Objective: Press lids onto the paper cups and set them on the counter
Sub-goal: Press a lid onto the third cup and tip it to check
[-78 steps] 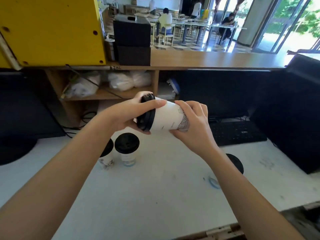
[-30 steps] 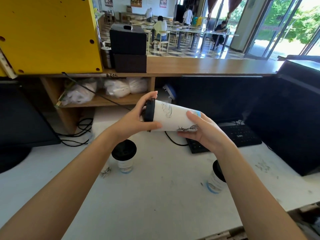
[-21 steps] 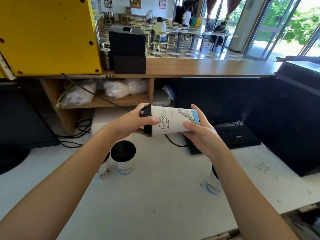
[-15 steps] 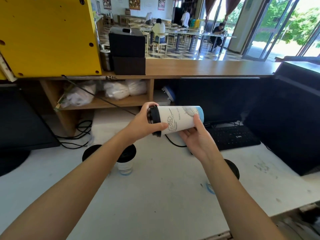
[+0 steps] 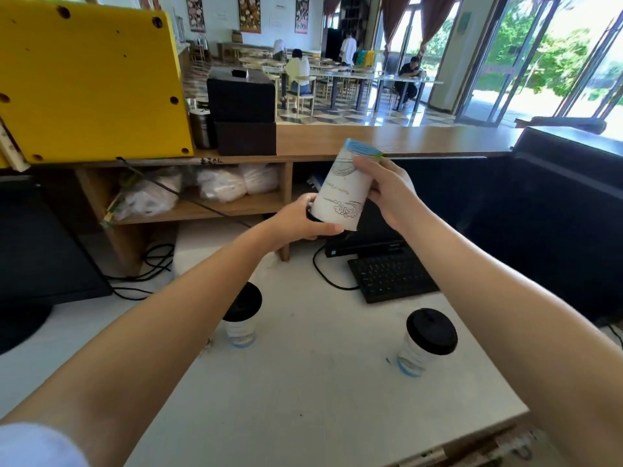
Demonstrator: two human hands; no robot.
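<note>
I hold a white paper cup (image 5: 342,192) with line drawings and a blue base upside down and tilted, above the white counter (image 5: 303,392). My left hand (image 5: 296,222) grips its lower end, where the black lid is mostly hidden under my fingers. My right hand (image 5: 387,190) wraps the upper part near the base. Two lidded cups stand upright on the counter: one (image 5: 241,320) partly behind my left forearm, another (image 5: 426,342) to the right.
A black keyboard (image 5: 391,276) and cables lie behind the cups. A dark monitor (image 5: 37,251) stands at the left, dark equipment (image 5: 556,214) at the right. A wooden shelf (image 5: 188,207) holds plastic bags under a yellow panel (image 5: 87,79). People sit at tables far beyond.
The cup went from lying sideways between my hands to nearly inverted, base up. Both hands rose and shifted right. The view also tilted, showing the right lidded cup fully.
</note>
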